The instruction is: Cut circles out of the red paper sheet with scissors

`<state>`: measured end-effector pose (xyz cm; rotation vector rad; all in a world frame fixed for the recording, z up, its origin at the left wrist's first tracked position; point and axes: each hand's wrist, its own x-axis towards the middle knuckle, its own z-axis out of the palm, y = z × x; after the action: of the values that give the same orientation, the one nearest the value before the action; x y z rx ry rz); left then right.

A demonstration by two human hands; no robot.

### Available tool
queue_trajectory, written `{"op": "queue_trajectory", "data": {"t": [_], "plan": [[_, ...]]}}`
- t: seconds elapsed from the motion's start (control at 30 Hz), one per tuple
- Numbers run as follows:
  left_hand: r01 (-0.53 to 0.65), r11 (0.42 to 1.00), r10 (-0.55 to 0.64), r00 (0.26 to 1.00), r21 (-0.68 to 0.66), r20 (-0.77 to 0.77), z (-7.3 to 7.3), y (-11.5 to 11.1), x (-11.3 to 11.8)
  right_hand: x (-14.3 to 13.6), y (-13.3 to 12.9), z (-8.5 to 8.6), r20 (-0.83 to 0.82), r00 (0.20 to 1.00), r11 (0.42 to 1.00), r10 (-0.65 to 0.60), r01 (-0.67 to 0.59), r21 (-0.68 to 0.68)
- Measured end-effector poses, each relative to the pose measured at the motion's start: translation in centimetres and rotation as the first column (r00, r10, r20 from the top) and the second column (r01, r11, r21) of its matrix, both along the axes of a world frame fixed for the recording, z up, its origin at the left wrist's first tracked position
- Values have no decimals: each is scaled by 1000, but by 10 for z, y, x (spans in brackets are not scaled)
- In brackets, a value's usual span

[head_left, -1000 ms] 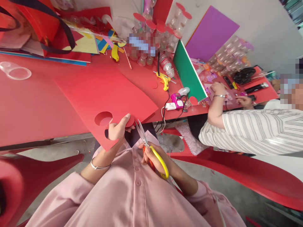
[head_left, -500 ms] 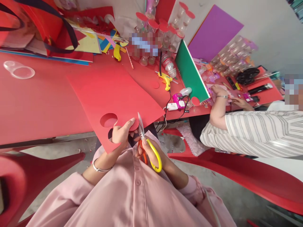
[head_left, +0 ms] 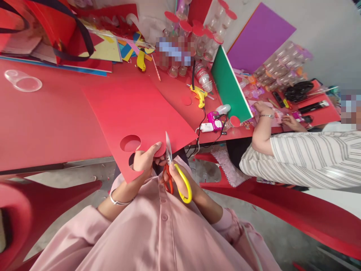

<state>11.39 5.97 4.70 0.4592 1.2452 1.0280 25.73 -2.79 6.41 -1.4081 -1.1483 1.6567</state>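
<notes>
A large sheet of red card (head_left: 135,109) lies over the table's front edge and reaches down to my lap. Two round holes show in its near part. My left hand (head_left: 145,159) comes up through the lower hole and pinches the card, the thumb lying on a partly cut disc (head_left: 160,149) at the near edge. In my right hand (head_left: 177,178) is a pair of scissors (head_left: 168,150) with one yellow and one orange handle loop. Their blades point up and away from me, beside the disc.
A yellow glue gun (head_left: 199,96), a pink plug adapter (head_left: 213,119) and clear cups with red lids (head_left: 184,28) stand farther back on the table (head_left: 56,124). A green board (head_left: 231,84) stands upright before a co-worker in a striped sleeve (head_left: 307,154). A red chair (head_left: 17,210) is at left.
The scissors' blades have swung slightly more upright beside the disc, and the handles have dipped a little. My left hand keeps its hold. The view has shifted slightly.
</notes>
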Motion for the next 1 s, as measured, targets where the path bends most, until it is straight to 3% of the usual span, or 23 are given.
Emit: {"op": "queue_trajectory", "data": {"t": [0.17, 1.0], "plan": [[52, 999, -52, 999, 11, 17, 3, 0, 0, 0, 3, 3, 71, 997, 1000, 25, -25, -1], [38, 999, -38, 999, -21, -11, 4, 1, 1, -2, 5, 8, -12, 999, 986, -52, 50, -157]]}}
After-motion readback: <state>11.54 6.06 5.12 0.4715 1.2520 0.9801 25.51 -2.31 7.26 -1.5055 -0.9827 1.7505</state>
